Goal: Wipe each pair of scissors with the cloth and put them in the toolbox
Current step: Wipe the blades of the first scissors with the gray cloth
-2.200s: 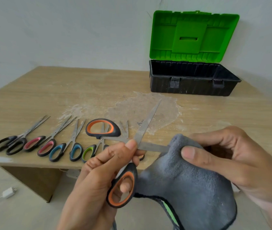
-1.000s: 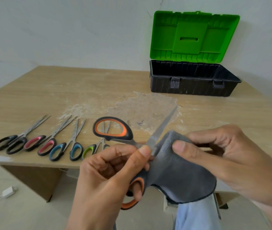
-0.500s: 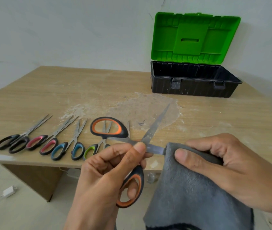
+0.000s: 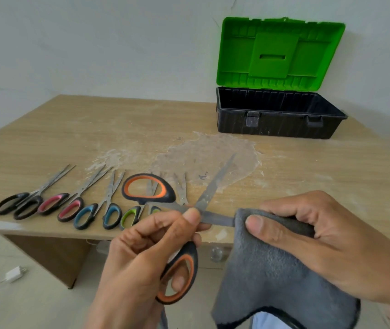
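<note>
My left hand grips the orange-handled scissors, blades spread wide, over the table's near edge. My right hand pinches the grey cloth around one blade; the open toolbox sits far right.

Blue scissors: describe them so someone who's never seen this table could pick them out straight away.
On the wooden table, a row of small scissors lies along the near left edge. The blue scissors are third from the left, between the pink scissors and the green scissors. Only they have blue-lined black handles.
</note>
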`<state>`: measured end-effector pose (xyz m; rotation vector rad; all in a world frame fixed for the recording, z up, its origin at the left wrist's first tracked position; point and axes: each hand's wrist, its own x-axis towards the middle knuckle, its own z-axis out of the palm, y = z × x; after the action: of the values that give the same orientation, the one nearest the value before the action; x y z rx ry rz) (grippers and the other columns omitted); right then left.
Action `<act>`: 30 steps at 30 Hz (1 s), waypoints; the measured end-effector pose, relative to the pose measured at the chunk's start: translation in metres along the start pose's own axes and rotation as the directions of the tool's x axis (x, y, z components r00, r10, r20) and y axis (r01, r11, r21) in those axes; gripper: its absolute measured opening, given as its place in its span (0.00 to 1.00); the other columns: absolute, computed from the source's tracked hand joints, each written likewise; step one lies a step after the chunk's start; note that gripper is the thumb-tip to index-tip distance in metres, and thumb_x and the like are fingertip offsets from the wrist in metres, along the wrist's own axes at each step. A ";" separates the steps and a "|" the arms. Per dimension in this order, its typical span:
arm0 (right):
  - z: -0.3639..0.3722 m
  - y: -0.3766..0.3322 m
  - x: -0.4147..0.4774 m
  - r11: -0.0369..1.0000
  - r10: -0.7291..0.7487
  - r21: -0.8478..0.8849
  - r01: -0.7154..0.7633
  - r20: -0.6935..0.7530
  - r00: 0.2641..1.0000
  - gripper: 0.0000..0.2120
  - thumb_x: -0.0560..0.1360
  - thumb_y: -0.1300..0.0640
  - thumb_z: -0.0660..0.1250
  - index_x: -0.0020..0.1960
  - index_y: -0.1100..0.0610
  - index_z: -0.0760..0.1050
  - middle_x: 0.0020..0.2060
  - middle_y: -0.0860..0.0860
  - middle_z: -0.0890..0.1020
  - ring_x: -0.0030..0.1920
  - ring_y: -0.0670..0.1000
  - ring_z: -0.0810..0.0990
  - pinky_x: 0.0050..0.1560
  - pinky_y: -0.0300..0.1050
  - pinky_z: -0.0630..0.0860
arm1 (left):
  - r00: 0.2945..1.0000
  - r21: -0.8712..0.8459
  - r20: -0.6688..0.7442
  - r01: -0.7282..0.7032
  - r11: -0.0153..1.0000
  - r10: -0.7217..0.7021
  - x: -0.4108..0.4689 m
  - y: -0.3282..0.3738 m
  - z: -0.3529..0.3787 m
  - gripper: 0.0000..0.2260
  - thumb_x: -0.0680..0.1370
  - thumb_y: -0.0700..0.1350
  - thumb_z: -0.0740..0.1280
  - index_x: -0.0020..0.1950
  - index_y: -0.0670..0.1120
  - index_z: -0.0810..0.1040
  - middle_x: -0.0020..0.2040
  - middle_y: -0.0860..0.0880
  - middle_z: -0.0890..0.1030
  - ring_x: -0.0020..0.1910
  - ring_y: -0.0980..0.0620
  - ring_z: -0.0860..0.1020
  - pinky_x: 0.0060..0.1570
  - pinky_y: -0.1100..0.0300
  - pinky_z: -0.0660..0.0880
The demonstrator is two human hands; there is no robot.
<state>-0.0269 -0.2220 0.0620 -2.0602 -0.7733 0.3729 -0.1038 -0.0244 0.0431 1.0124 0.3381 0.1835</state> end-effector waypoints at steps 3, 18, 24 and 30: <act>0.005 -0.001 0.003 1.000 0.008 -0.001 -0.008 -0.032 0.999 0.28 0.75 0.30 0.64 0.41 0.55 0.83 0.27 0.54 0.74 0.26 0.54 0.70 0.28 0.47 0.66 | 1.000 0.020 0.015 -0.027 0.999 0.027 0.001 -0.003 0.005 0.08 0.62 0.43 0.74 0.32 0.38 0.82 0.28 0.42 0.79 0.14 0.55 0.64 0.15 0.71 0.61; 0.008 0.004 0.007 0.999 -0.024 -0.032 0.022 -0.068 0.997 0.29 0.77 0.31 0.62 0.42 0.58 0.82 0.32 0.60 0.76 0.32 0.63 0.74 0.32 0.56 0.69 | 0.998 0.067 0.009 -0.063 0.996 0.062 0.001 -0.006 0.008 0.08 0.60 0.44 0.75 0.30 0.39 0.82 0.28 0.41 0.80 0.15 0.54 0.67 0.16 0.70 0.62; 0.020 0.006 0.011 0.994 -0.105 -0.030 0.103 -0.084 0.991 0.26 0.80 0.35 0.62 0.37 0.56 0.72 0.28 0.50 0.68 0.28 0.49 0.66 0.29 0.39 0.63 | 0.999 0.010 -0.032 -0.033 0.999 0.033 0.001 -0.006 0.007 0.10 0.59 0.45 0.75 0.30 0.38 0.81 0.26 0.42 0.78 0.13 0.55 0.63 0.16 0.74 0.60; 0.019 0.004 0.005 0.998 -0.049 0.047 0.048 0.021 0.999 0.23 0.79 0.32 0.62 0.44 0.51 0.79 0.31 0.48 0.74 0.31 0.50 0.72 0.32 0.42 0.69 | 0.998 -0.026 -0.064 -0.021 0.999 0.019 0.001 -0.004 0.006 0.09 0.59 0.44 0.74 0.29 0.39 0.81 0.28 0.41 0.79 0.13 0.56 0.64 0.17 0.74 0.61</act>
<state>-0.0314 -0.2086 0.0484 -1.9933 -0.8194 0.3836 -0.1009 -0.0314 0.0424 0.9851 0.3829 0.2382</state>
